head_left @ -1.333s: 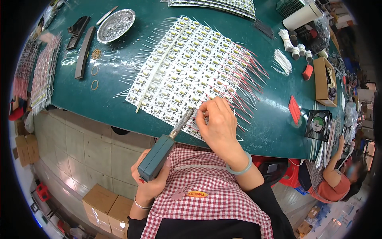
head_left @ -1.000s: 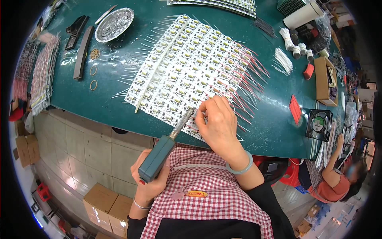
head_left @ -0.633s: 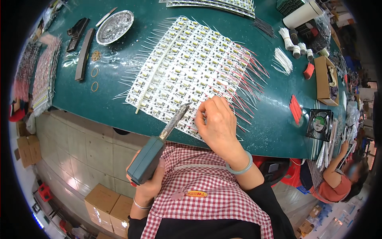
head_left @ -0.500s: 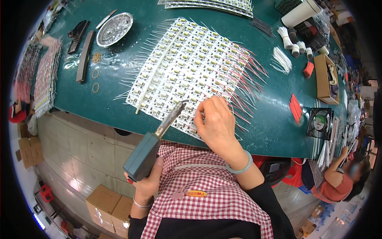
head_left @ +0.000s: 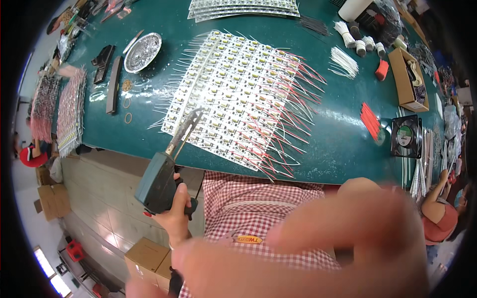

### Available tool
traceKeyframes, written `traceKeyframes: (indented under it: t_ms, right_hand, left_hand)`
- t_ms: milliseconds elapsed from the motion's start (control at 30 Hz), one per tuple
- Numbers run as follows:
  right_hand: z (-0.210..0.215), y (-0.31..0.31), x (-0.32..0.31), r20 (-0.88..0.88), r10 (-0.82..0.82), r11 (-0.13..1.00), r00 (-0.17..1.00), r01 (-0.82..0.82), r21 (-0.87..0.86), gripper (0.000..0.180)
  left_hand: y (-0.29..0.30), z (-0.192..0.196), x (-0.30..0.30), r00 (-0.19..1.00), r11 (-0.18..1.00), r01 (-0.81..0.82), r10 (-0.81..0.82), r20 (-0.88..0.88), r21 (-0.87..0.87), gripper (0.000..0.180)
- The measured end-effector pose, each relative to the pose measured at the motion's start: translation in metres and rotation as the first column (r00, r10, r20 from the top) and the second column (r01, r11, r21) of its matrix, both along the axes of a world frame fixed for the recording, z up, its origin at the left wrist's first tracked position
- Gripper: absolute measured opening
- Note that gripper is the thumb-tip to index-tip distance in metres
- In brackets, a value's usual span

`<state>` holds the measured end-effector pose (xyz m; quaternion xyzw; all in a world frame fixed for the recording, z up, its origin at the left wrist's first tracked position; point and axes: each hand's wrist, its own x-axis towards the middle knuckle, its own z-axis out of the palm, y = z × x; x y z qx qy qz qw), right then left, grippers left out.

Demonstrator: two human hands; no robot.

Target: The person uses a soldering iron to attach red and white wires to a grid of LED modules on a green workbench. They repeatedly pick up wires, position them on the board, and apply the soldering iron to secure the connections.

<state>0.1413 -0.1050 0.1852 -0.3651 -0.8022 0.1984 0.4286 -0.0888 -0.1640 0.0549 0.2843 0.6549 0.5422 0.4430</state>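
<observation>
My left hand (head_left: 175, 211) is wrapped round the handle of a dark green soldering gun (head_left: 156, 181). Its metal barrel and thin guide tube point up over the near-left part of the circuit board panel (head_left: 226, 94). The panel lies flat on the green table, with rows of small yellowish parts. Red and white wires (head_left: 298, 114) fan out from its right side, and pale wires stick out at the left. Close to the camera, my right hand (head_left: 318, 243) fills the lower right, off the panel. It is badly blurred, and whether its fingers hold anything cannot be made out.
A foil dish (head_left: 143, 53) and a grey bar (head_left: 114, 84) stand left on the table (head_left: 343, 154). More panels (head_left: 243, 9) are stacked at the back. Right are white wire bundles (head_left: 344, 63), red tubes (head_left: 369, 121), a cardboard box (head_left: 405, 82) and a fan (head_left: 405, 135). A person (head_left: 439, 216) sits beyond.
My right hand has left the panel's near edge and come up close to the camera. The soldering gun has shifted left, its tip further from the panel's middle. The view has shifted.
</observation>
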Motion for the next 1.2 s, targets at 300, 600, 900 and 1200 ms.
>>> traceKeyframes:
  t_ms: [300,600,900,1200]
  right_hand:
    - [0.039,-0.049,0.016,0.046,0.005,1.0,0.999,-0.005,0.02,0.028]
    - [0.071,-0.095,0.032,0.028,-0.037,0.999,0.999,0.037,-0.004,0.027]
    - [0.006,-0.068,0.108,0.248,-0.022,0.999,0.968,0.009,0.053,0.017]
    - [-0.187,-0.086,0.071,0.087,0.61,0.706,0.787,-0.492,-0.509,0.019]
  left_hand:
    - [-0.012,-0.016,0.007,0.995,0.974,0.014,0.008,-0.095,0.225,0.035]
    - [0.0,-0.003,-0.001,0.995,0.926,-0.035,0.069,-0.077,0.377,0.03]
    - [0.077,0.038,-0.067,0.779,0.633,0.053,0.458,-0.429,0.772,0.022]
    - [0.18,0.01,-0.08,0.878,0.911,-0.089,0.263,-0.4,0.403,0.016]
